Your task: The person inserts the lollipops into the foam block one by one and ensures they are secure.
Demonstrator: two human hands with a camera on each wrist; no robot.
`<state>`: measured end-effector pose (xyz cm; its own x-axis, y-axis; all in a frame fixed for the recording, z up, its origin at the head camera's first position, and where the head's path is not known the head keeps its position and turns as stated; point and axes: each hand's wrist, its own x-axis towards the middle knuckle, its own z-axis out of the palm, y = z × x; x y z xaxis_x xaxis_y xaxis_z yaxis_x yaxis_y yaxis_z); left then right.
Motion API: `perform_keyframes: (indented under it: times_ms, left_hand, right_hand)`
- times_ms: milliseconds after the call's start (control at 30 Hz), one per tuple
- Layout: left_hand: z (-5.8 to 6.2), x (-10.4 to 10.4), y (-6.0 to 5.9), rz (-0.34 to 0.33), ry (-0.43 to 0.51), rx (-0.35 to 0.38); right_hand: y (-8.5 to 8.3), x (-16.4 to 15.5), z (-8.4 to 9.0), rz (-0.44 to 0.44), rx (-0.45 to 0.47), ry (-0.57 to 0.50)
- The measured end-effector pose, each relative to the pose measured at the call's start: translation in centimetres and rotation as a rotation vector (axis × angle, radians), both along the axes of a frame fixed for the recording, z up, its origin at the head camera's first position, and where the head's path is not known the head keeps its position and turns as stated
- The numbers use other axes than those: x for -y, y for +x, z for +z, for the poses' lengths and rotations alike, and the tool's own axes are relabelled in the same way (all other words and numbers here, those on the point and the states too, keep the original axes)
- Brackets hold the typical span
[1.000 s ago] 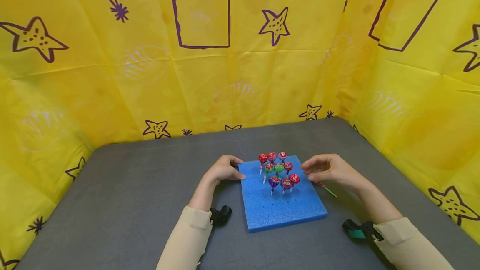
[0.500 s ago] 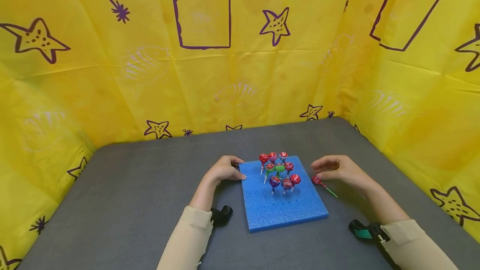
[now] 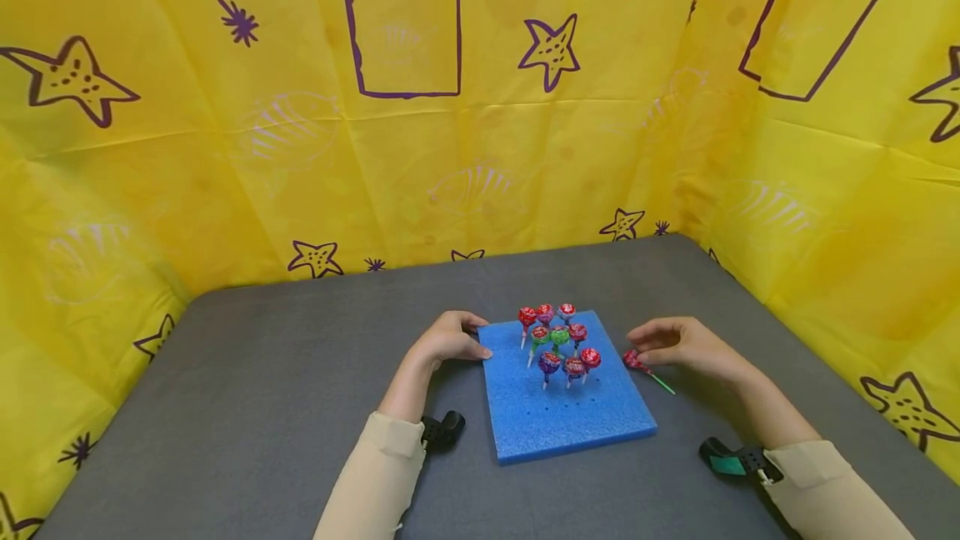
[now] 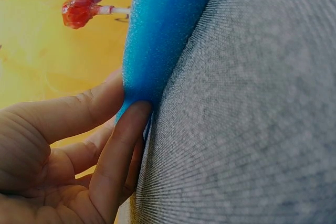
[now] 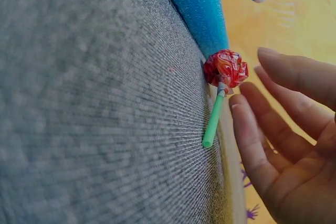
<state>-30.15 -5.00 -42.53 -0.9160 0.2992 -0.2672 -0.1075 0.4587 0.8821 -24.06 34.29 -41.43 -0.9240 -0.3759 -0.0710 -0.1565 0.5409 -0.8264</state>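
A blue foam board (image 3: 525, 436) lies on the dark table, with several wrapped lollipops (image 3: 550, 362) standing in it on their sticks. My left hand (image 3: 446, 338) holds the board's far left corner; in the left wrist view the thumb lies on its top and the fingers (image 4: 123, 145) press its side. Just off the board's right edge, a red-wrapped lollipop (image 5: 226, 69) with a green stick lies on the table. My right hand (image 3: 686, 348) is beside and over that lollipop, fingers parted and gently bent, with a gap showing around the candy in the right wrist view.
Small holes dot the near part of the board, in front of the standing lollipops. Grey cloth covers the table (image 3: 285, 407). Yellow printed curtains (image 3: 405, 190) rise behind the table and along both sides. A black strap device (image 3: 731, 461) sits on the right wrist.
My right hand has moved right, away from the board's edge, and the red lollipop's head has come into sight below it. The left hand has stayed at the corner.
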Motion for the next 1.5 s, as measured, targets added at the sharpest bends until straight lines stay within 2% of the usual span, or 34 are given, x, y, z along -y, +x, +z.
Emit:
perform_keyframes:
  times_ms: [533,1133,1500]
  left_hand:
    - [-0.1,0.0,0.0,-0.003,0.008,-0.004]
    - [0.0,-0.1,0.0,-0.005,0.015,-0.001]
    - [-0.1,0.0,0.0,-0.002,0.008,-0.005]
  right_hand:
    - [-0.2,-0.3,-1.0,0.05,-0.014,0.022]
    - [-0.3,-0.1,-1.4,0.052,-0.036,0.073]
    - [-0.3,0.3,-1.3,0.044,-0.039,0.063]
